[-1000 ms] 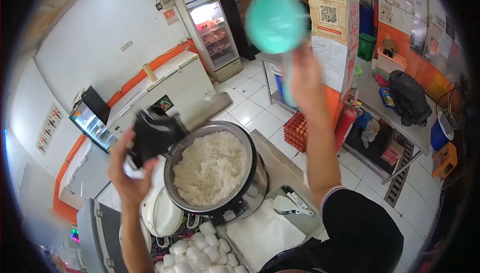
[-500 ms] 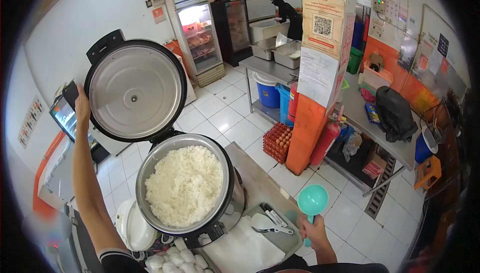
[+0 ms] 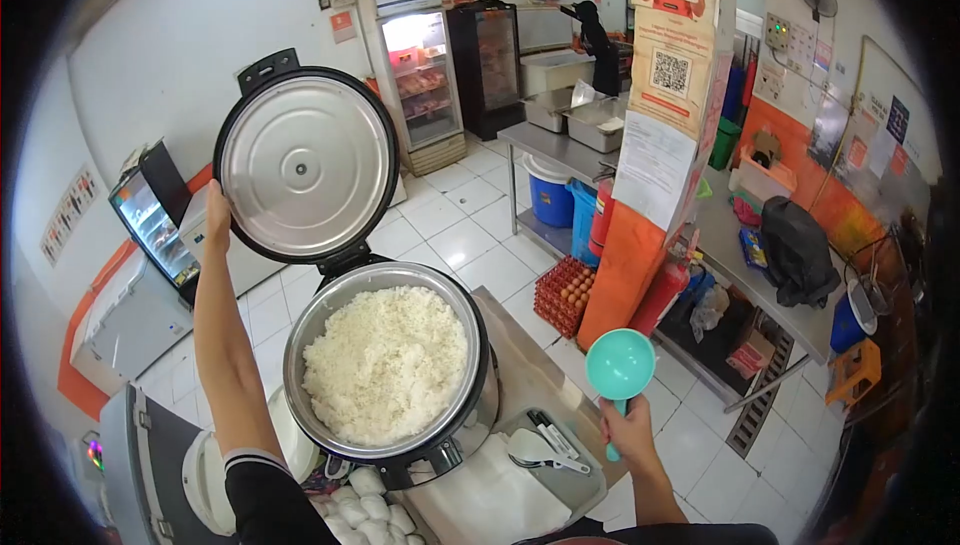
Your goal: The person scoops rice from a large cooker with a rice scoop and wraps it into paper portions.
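The desk (image 3: pixel 535 370) carried a cooker (image 3: pixel 484 385), full of white rice (image 3: pixel 385 365). Its round lid (image 3: pixel 305 165) stood upright and open behind it. The left hand (image 3: pixel 216 217) touched the lid's left rim; its grip could not be told. Right of the cooker, the right hand (image 3: pixel 630 435) had its grip closed on a teal scoop (image 3: pixel 620 365), bowl up.

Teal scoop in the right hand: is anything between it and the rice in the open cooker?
Nothing visible. The left hand holds the lid tilted up and back, so the rice lies uncovered. The scoop, in the right hand, is right of the cooker with open air between.
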Demonstrator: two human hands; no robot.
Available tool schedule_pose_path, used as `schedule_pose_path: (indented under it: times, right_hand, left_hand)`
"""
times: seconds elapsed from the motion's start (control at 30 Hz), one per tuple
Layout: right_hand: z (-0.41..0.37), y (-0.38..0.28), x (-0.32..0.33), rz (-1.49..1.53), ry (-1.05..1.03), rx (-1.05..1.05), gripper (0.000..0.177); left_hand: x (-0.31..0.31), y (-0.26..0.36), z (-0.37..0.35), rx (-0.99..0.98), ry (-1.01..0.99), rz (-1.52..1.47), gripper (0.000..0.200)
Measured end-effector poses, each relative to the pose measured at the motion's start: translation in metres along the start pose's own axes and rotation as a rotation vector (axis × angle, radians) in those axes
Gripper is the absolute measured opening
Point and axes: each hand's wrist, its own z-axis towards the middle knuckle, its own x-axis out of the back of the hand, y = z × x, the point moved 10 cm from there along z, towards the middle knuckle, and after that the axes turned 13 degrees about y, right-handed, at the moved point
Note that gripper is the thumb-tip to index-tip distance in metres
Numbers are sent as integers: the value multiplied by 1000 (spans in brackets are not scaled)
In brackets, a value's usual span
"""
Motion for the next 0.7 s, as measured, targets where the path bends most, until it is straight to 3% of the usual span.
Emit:
schedule_pose_path:
  times: [0.1, 0.27, 0.33, 0.43, 0.53, 0.57, 0.6, 0.67, 0.7]
  right_hand:
    - [-7, 15, -21, -116, -124, -15, 25]
    - [-17, 18, -26, -128, -150, -32, 24]
    - [-17, 19, -23, -124, -147, -40, 26]
    - [-15, 18, -21, -83, -161, -6, 26]
    - [-15, 14, -16, -93, -127, -25, 25]
    - [-14, 13, -15, -76, -127, -1, 23]
    - [-14, 11, -14, -63, -129, 22, 21]
    - [-17, 7, -13, -94, -127, 42, 19]
    - [-17, 3, -12, -111, -108, 72, 17]
  left_hand:
    - [-7, -1, -6, 37, -8, -108, 68]
    - [-17, 23, -41, 33, -12, -115, 68]
    - [-18, 11, -44, 122, -52, -79, 74]
    - [-24, 81, -119, 258, -103, -160, 78]
    - [-12, 60, -113, 316, -178, -16, 85]
    - [-1, 56, -110, 321, -120, -6, 72]
    - [2, 62, -112, 332, -107, 5, 72]
    - [-5, 117, -125, -132, -210, 269, 49]
    - [-8, 163, -157, -262, -204, 164, 36]
